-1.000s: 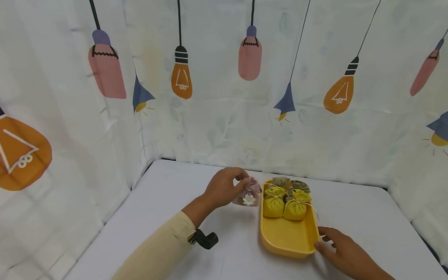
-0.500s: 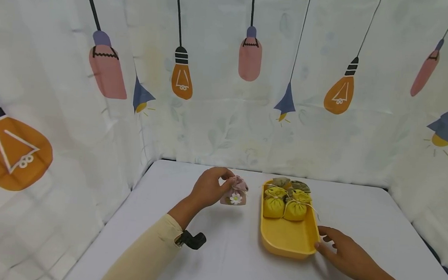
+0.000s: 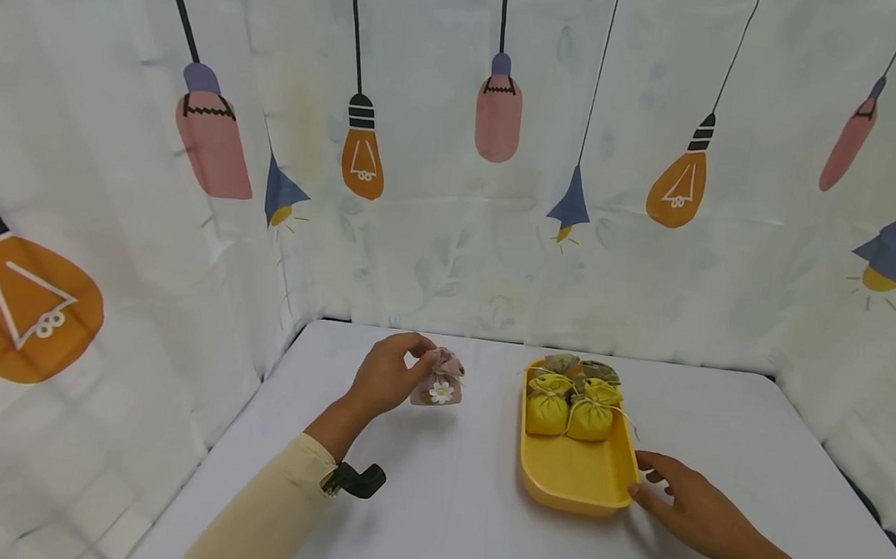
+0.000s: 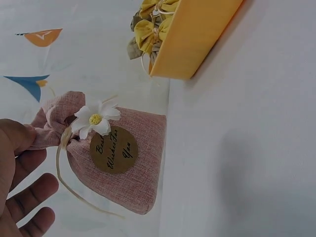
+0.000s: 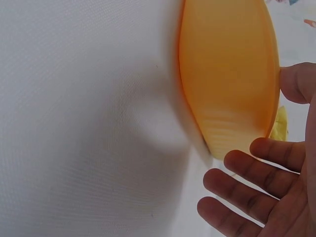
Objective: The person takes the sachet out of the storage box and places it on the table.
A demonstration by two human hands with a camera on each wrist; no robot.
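Note:
My left hand pinches the gathered neck of a pink drawstring pouch between thumb and forefinger, the other fingers loosely spread. The pouch hangs above the table, left of the tray; it carries a white flower and a round brown "Best Wishes For You" label. My right hand touches the near right rim of a yellow tray, thumb against the edge and fingers fairly straight. Two yellow pouches stand mid-tray, with olive-green pouches behind them, partly hidden.
A white table carries the tray. Behind and beside it hangs a pale curtain printed with lamps and bulbs. A black strap mount sits on my left wrist.
My left hand has moved left, away from the tray, with the pink pouch in its grip. The right hand and the tray stay in place.

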